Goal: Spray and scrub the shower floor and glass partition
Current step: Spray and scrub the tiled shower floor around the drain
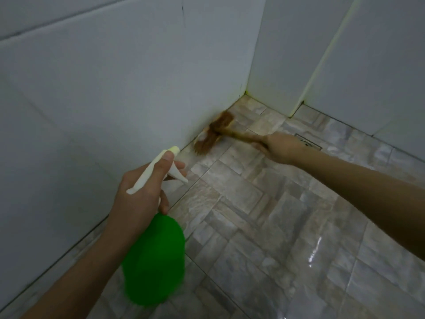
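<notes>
My left hand [140,192] grips the neck of a green spray bottle [156,259] with a white trigger head [158,168], its nozzle aimed at the floor by the left wall. My right hand [279,146] is closed around the handle of a brown bristle brush [212,134]. The blurred bristles press on the wet grey-beige tiled shower floor [264,226] where it meets the left wall, near the far corner. No glass partition is visible.
White tiled walls [115,88] enclose the floor on the left and at the back. A square metal floor drain [309,142] lies just behind my right wrist. Yellowish grout lines run up the back wall and corner.
</notes>
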Demonstrator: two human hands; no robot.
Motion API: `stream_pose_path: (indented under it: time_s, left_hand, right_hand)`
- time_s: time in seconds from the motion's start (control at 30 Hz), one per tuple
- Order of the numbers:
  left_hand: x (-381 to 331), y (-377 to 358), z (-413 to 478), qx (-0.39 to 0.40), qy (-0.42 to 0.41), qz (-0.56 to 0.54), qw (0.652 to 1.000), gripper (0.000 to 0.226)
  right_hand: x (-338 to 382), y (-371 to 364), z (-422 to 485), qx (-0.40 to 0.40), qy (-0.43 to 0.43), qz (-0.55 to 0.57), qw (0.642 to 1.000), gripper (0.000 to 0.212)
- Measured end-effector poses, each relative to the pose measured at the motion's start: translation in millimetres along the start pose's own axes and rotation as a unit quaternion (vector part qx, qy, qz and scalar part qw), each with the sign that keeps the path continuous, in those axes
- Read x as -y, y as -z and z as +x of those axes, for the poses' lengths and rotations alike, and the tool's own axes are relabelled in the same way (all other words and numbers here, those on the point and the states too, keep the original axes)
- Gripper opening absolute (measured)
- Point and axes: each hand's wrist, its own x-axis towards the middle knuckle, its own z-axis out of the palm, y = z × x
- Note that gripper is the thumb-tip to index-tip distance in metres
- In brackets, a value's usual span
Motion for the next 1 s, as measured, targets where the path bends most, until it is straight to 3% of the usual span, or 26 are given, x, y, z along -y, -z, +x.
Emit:
stream_pose_path:
  time_s: [0.07, 0.13, 0.17, 0.27, 0.33, 0.47, 0.67, 0.73, 0.9, 1.0]
  left_hand:
    - [-1.6, 3.2, -0.9, -0.009, 0.003, 0.001, 1.000, 0.030]
    - [-3.2, 7.0, -2.0, -0.018, 0.008, -0.002, 1.000, 0.033]
    - [-4.5, 8.9, -2.1, -0.020, 0.008, -0.006, 1.000, 0.033]
    - [-3.3, 14.7, -0.3, -0.027, 0.012, -0.010, 1.000, 0.034]
    - [-1.0, 16.6, 1.9, -0.029, 0.018, -0.001, 0.999, 0.034]
    - [1.7, 16.9, 2.0, -0.041, 0.012, 0.012, 0.999, 0.034]
    - [-2.8, 3.1, 7.0, -0.033, 0.022, -0.007, 0.999, 0.048]
    - [0.3, -1.4, 6.8, -0.021, 0.023, 0.000, 1.000, 0.038]
    - [-0.3, -0.7, 7.1, -0.012, 0.038, 0.002, 0.999, 0.039]
    - [-3.0, -2.1, 8.2, -0.010, 0.036, 0.016, 0.999, 0.041]
  right_hand:
    - [-13.8, -2.4, 20.7, -0.051, -0.112, 0.056, 0.991, 0.046]
    - [-13.0, -14.3, 21.4, -0.062, -0.147, 0.102, 0.982, 0.048]
    - [-9.2, -23.0, 16.6, -0.060, -0.127, 0.115, 0.983, 0.049]
    - [0.0, -32.2, -0.3, -0.032, 0.053, 0.077, 0.995, 0.051]
    - [-12.0, -26.8, 7.9, -0.033, 0.096, 0.026, 0.994, 0.050]
    - [-49.6, -13.5, 38.8, -0.068, -0.062, 0.043, 0.995, 0.048]
    - [-66.7, 24.2, 57.3, -0.013, -0.078, -0.005, 0.997, 0.047]
    - [-70.9, 34.2, 53.2, 0.017, -0.071, 0.016, 0.997, 0.046]
    - [-100.0, 79.2, 9.7, 0.146, -0.090, 0.011, 0.985, 0.039]
    - [-84.6, 82.4, 26.8, 0.126, -0.098, 0.001, 0.987, 0.038]
